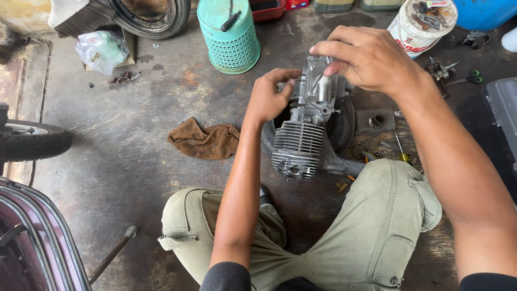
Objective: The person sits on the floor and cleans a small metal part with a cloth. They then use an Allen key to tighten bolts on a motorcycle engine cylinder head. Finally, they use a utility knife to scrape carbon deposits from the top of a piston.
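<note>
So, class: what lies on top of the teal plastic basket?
A dark-handled tool lies across the teal basket. The basket's inside is hidden by its top.

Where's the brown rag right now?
In the head view the brown rag lies crumpled on the concrete floor, just left of the left hand and the finned engine cylinder, below the teal basket.

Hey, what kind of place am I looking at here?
Most likely a small motorcycle repair workshop. Both hands work on a finned engine set on a stained concrete floor, a tyre sits at the left, and a tub of loose metal parts stands nearby.
</note>
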